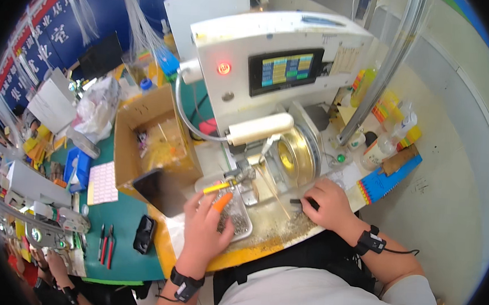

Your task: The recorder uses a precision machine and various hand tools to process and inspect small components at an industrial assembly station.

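My left hand [206, 229], with an orange finger cot [222, 202] on one finger, hovers at the near left side of a white tray [249, 227]. Its fingers are stretched and the thumb stands apart; no held thing shows. Many small metal pieces [231, 219] lie in the tray. Just beyond the fingertips is a yellow-handled part [219, 187] beside the machine's metal clamp [247, 175]. My right hand [330, 205] is curled at the bench's front right, around a short black rod-like thing [296, 201] that is mostly hidden. A thin wooden stick [275, 194] lies between the hands.
A white machine [240, 56] with a screen [284, 70] and a brass-coloured wheel [292, 157] stands ahead. Left are a cardboard box [127, 127], a dark phone-like slab [159, 192], a black case [144, 234] and red-handled pliers [110, 248]. A blue notebook [390, 177] and bottles [379, 150] are right.
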`<state>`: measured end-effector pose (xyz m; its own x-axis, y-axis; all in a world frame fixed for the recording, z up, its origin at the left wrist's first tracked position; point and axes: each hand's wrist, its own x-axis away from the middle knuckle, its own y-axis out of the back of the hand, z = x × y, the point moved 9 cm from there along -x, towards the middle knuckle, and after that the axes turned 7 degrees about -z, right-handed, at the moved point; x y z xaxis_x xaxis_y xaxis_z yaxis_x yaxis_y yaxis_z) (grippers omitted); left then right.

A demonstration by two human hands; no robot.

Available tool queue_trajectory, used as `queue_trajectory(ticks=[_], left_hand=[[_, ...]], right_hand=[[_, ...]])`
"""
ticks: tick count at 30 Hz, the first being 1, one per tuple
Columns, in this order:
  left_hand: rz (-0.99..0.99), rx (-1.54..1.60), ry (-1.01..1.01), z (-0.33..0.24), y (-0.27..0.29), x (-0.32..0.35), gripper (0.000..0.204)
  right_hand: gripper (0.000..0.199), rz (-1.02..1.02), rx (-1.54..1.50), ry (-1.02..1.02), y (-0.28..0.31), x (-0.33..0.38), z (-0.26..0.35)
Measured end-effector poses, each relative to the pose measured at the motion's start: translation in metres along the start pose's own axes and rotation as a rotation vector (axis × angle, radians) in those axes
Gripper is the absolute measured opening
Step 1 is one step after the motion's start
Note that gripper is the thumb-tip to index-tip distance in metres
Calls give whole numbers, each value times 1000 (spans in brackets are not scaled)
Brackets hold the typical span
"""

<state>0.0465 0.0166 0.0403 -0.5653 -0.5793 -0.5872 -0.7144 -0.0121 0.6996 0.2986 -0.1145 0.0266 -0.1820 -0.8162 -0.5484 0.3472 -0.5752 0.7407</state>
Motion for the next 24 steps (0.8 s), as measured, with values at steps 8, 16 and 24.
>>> queue_trajectory(ticks=[8, 16, 24], left_hand=[[40, 93, 42, 5, -4, 5, 45], [197, 99, 47, 6, -14, -2, 35], [241, 75, 71, 11, -24, 4, 20]], right_hand=[[12, 8, -7, -23, 0, 5, 2], [12, 0, -1, -1, -1, -2, 3], [28, -97, 89, 127, 9, 8, 14]])
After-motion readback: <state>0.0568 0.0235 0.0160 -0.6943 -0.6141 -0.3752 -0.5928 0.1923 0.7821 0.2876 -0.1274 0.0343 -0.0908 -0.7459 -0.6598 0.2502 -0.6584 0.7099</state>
